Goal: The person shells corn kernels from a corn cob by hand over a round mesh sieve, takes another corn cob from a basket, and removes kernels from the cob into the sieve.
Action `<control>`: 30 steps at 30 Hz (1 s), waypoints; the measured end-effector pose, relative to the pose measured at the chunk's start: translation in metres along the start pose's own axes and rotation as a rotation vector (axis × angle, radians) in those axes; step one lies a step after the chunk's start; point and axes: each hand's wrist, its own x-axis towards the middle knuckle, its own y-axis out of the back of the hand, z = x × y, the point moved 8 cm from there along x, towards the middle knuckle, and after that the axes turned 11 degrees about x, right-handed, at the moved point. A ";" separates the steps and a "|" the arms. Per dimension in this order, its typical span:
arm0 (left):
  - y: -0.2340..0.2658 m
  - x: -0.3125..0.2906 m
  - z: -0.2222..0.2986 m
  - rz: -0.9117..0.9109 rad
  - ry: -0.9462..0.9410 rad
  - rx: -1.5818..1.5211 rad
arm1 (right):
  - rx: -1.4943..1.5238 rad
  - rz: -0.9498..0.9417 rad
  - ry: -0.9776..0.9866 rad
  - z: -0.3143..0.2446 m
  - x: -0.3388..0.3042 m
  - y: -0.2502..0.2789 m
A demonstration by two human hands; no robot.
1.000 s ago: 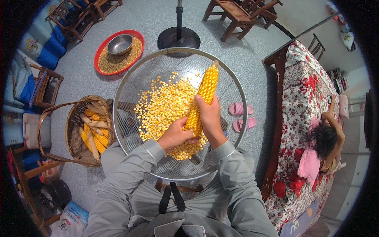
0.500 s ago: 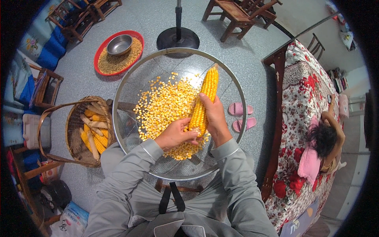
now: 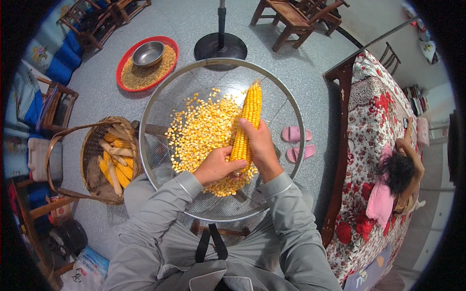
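An ear of corn (image 3: 251, 106), yellow and full of kernels, is held tilted over a round wire-mesh sieve (image 3: 147, 167). My right hand (image 3: 262, 145) wraps round its middle and lower part from the right, the thumb lying across the kernels. At its lower end, my left hand (image 3: 217, 166) grips from the left with thumb and fingers closed; its fingertips are partly hidden. Beneath the hands, a spread of loose corn kernels (image 3: 201, 131) lies on the mesh. The pale tip of the ear points away from me.
A wicker basket (image 3: 90, 167) with cobs and ears stands left. Beyond it are a red tray (image 3: 118, 77) of grain with a metal bowl (image 3: 148, 54), and a black stand base (image 3: 221, 46). Pink slippers (image 3: 297, 134) lie right, near a bed (image 3: 359, 145) with a person (image 3: 405, 169).
The ear of corn has shifted slightly left and stands a little more upright. My right hand has moved slightly left and down with it; my left hand stays at the lower end.
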 end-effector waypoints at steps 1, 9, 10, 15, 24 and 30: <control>0.000 0.000 0.000 0.001 0.000 0.000 | 0.007 -0.002 -0.006 -0.002 -0.001 -0.001; -0.006 0.002 -0.001 -0.073 -0.117 -0.134 | -0.061 -0.019 0.055 -0.009 -0.004 -0.006; -0.007 0.001 0.000 -0.073 -0.116 -0.134 | -0.058 -0.017 0.064 -0.009 -0.003 -0.005; -0.004 -0.002 -0.001 0.004 0.016 -0.198 | -0.068 0.002 0.075 -0.007 -0.003 -0.005; -0.001 -0.001 -0.005 -0.008 -0.047 -0.271 | -0.040 -0.007 0.033 -0.007 -0.004 -0.012; -0.007 -0.005 0.002 -0.013 -0.064 -0.347 | 0.014 -0.035 0.037 -0.004 0.001 -0.007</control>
